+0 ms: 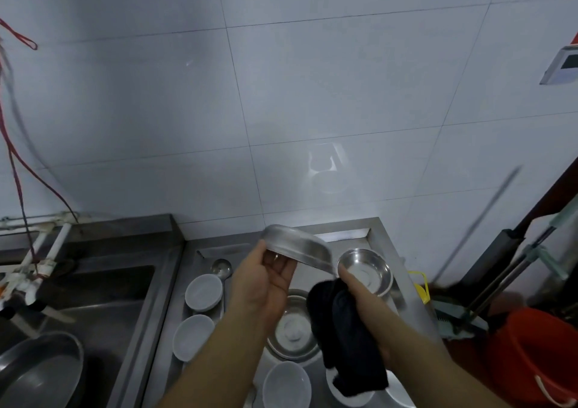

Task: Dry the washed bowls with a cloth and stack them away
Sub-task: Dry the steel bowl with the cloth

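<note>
Holding a steel bowl (297, 248) tilted at its rim, the left hand (262, 282) grips it at 12 o'clock above the counter (380, 235), while the right hand (362, 295) clutches the dark cloth (347, 329). Most bowls seem still undried; none looks stacked yet.

No text, label, brand, number or sign can be read anywhere in this view. The small grey-framed panel (561, 65) mounted on the tiled wall at the far right has a dark face, but it is too blurred to show any characters. The steel bowls, white bowls and red bucket (538, 354) at the near right carry no legible markings.
</note>
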A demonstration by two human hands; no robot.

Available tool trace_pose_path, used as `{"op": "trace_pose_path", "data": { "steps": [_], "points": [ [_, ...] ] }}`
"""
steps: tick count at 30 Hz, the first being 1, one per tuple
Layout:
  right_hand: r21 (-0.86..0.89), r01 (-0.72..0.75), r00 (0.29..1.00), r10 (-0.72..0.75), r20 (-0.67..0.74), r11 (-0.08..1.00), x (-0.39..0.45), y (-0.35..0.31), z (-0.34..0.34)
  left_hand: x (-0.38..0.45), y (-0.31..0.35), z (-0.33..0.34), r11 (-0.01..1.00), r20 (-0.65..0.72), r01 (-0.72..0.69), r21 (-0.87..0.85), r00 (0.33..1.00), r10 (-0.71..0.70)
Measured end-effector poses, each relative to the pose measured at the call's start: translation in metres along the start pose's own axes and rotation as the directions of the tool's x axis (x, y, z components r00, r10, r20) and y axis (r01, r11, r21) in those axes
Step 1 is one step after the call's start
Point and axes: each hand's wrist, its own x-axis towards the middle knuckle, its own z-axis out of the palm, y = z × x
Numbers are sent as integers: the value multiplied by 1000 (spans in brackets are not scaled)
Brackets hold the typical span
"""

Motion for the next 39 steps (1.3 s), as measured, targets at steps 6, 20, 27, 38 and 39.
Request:
{"op": "trace_pose_path", "data": {
  "steps": [6,20,27,38,39],
  "points": [
    [108,135,990,-129,-64,985,-11,-14,-25,2,7,-9,963,10,-45,265,999,44],
    [-682,670,257,-771,582,-291,-22,-28,13,-33,-20,6,849,337,-60,525,931,-142],
    [-731,671,501,-804,320,127,-23,-73,17,-42,-18,5,818,354,-100,567,926,-132],
    [-434,577,723,-680,-121,692,6,-78,8,-43,-1,3,852,423,-201,484,906,-26],
    [-355,540,762,-622,-178,763,7,-75,6,-43,1,4,871,413,-199,449,911,-5]
  ]
}}
